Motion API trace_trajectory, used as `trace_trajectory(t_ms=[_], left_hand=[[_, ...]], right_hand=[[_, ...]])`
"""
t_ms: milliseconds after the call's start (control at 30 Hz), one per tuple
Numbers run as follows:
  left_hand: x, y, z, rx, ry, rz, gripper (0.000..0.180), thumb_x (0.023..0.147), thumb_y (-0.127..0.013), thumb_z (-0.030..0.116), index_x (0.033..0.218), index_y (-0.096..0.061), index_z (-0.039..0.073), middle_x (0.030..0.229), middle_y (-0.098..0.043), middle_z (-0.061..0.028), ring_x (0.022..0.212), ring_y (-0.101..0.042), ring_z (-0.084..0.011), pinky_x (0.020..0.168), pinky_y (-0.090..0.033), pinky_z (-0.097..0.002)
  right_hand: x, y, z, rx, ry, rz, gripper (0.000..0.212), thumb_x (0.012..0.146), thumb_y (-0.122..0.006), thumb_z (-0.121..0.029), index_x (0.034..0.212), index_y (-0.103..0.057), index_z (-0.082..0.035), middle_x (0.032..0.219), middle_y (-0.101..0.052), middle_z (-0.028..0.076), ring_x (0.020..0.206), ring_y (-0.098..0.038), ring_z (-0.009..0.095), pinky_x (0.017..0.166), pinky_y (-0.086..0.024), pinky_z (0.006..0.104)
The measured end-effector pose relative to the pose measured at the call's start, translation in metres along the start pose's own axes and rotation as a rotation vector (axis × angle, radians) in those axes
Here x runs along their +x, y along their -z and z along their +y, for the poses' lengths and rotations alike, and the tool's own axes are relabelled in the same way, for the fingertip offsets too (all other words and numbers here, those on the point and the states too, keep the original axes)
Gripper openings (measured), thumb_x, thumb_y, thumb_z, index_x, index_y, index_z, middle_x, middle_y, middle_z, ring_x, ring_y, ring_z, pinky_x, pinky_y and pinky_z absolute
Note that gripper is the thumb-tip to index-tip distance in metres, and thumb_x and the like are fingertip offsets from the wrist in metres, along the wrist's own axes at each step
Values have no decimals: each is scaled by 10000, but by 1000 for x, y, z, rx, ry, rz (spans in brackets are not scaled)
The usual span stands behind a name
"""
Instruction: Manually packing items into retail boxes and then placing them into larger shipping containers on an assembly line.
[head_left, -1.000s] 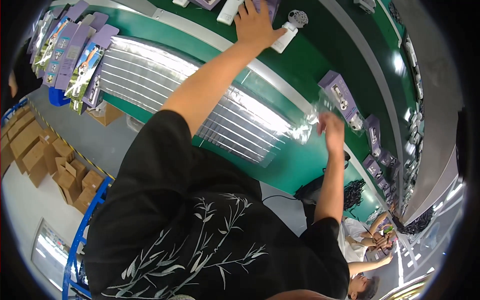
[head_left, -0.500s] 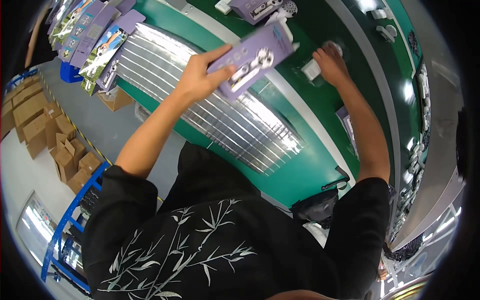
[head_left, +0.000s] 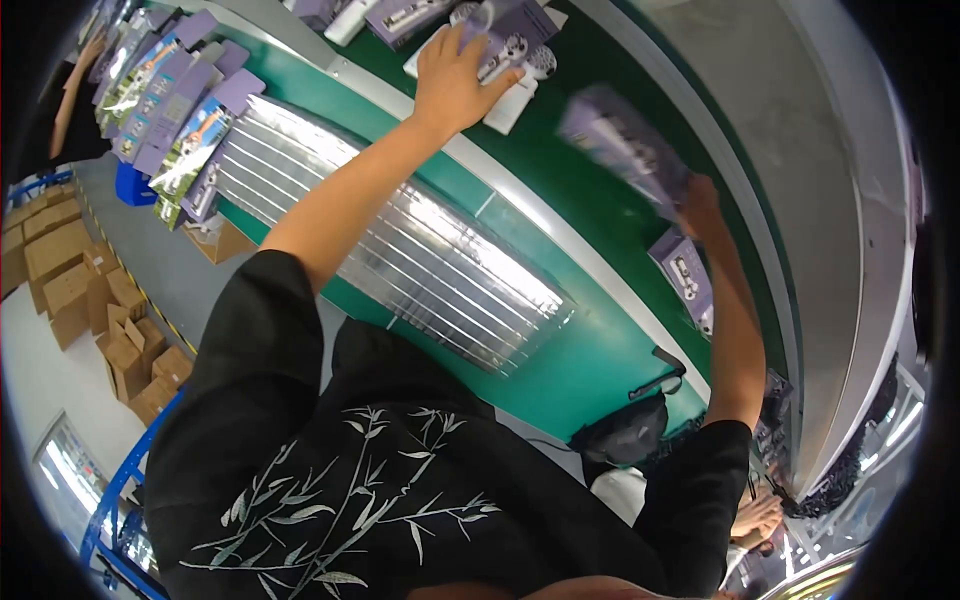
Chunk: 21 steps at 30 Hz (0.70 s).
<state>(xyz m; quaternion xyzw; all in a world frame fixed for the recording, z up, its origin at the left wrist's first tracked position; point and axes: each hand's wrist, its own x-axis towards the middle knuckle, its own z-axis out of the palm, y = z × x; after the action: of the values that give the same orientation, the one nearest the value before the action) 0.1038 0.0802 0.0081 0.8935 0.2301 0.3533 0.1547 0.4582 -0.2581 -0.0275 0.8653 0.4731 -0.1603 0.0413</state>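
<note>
Purple and blurred, a carton [head_left: 622,145] at upper right is gripped by its lower end in the right hand [head_left: 702,208], while at upper centre the left hand [head_left: 452,88], fingers splayed, reaches over a white device [head_left: 509,110] and another purple box [head_left: 525,30] on a dark green surface [head_left: 590,215].

Here's your left hand [head_left: 455,88], top centre, fingers spread over a purple box [head_left: 525,25] and white gadgets [head_left: 510,108] on the green belt [head_left: 530,155]! Upper right, your right hand [head_left: 700,210] is at the lower end of a blurred box [head_left: 620,145]; the grip is too smeared to call. Just below sits another printed box [head_left: 686,275]. Mid-frame, clear plastic sleeves [head_left: 400,265] gleam; lower right of them, a black bag [head_left: 625,430].
</note>
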Motion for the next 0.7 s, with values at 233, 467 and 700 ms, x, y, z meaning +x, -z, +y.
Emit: trace_trajectory(t_ms=[233,467,700], left_hand=[[-11,13,-29,337,518,-528,991,699,-772,599,1368,-436,-51,1172,-625,-272,1140,-570,-452,945,-475,-460],[-93,51,41,-167,451,-422,816,784,-744,502,1319,-498,-62,1011,-671,-252,913,-647,-419,840,-511,-446],[-119,67,52,73,258,-322,819,792,-740,487,1293,-487,-110,1100,-652,-242,929,-627,-382,794,-520,-446]], right_hand=[[35,25,-40,-20,-71,-93,547,690,-778,-244,1149,-612,2,1140,-632,246,1099,-595,414,957,-486,450],[-18,-46,52,341,-28,274,383,817,-679,-215,1134,-649,-2,1156,-642,241,1121,-593,396,973,-473,452],[-236,-62,-165,1473,-80,-771,240,957,-591,-216,1073,-667,-20,968,-689,65,879,-644,166,810,-520,309]])
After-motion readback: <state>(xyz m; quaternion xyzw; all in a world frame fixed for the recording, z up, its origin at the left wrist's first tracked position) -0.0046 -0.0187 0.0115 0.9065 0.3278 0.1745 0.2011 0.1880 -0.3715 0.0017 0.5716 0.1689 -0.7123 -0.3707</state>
